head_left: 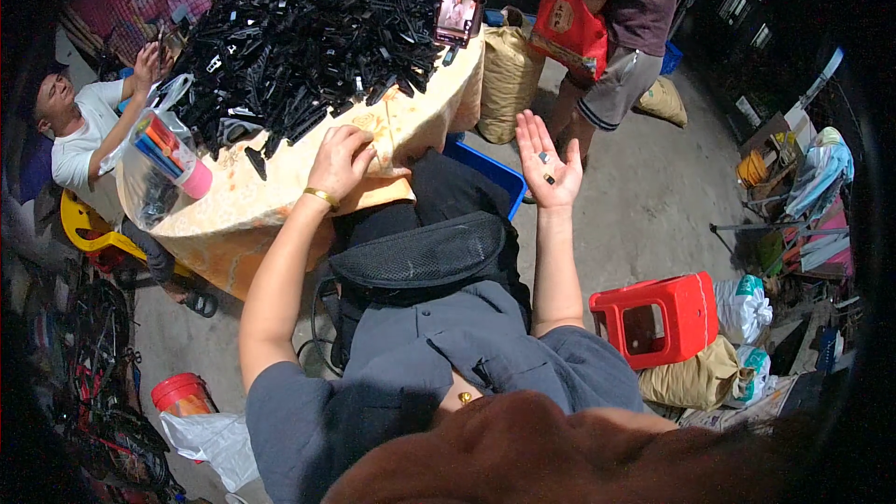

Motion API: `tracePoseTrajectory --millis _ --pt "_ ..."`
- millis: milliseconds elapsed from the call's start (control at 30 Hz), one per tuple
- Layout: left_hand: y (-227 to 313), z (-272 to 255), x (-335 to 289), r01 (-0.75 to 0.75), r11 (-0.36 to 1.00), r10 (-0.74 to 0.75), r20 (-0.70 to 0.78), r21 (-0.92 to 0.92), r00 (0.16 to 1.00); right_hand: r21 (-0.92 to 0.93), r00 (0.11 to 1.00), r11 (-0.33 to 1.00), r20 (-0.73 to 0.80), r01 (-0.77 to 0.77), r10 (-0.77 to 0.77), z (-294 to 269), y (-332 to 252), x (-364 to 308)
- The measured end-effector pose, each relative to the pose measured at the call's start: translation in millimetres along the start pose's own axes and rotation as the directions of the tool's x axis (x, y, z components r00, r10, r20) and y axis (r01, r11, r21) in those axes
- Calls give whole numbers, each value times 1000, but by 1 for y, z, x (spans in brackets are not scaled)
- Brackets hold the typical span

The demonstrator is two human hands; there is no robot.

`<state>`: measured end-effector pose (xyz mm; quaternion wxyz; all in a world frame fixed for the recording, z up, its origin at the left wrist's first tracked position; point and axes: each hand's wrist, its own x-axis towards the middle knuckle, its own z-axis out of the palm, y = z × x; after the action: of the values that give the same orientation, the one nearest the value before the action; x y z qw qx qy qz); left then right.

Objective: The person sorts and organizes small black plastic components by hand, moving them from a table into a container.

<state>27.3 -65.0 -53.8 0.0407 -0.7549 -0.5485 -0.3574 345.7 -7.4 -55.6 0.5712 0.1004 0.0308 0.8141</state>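
My right hand is held out palm up beside the table, its fingers stretched out. Two small pieces lie on that palm: a bluish-grey one and a dark one with a yellowish end. They are too small to name. At the table's near edge, my left hand rests on the patterned yellow tablecloth, fingers loosely bent and thumb apart. I see nothing held in it. Beyond it, a large heap of black plastic parts covers much of the table.
A phone stands at the heap's right. A clear bag with coloured sticks is on the left. One person sits at left; another stands with a red bag. A full sack, blue crate and red stool are nearby.
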Motion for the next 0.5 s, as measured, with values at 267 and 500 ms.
tracePoseTrajectory --millis 267,500 --pt "-3 -1 -3 8 1000 -8 -28 -2 1000 -32 1000 999 3 -20 21 -1 4 0" --pt "4 0 0 2 1000 -2 -17 2 1000 -104 999 995 -39 -1 -3 -3 3 -3"
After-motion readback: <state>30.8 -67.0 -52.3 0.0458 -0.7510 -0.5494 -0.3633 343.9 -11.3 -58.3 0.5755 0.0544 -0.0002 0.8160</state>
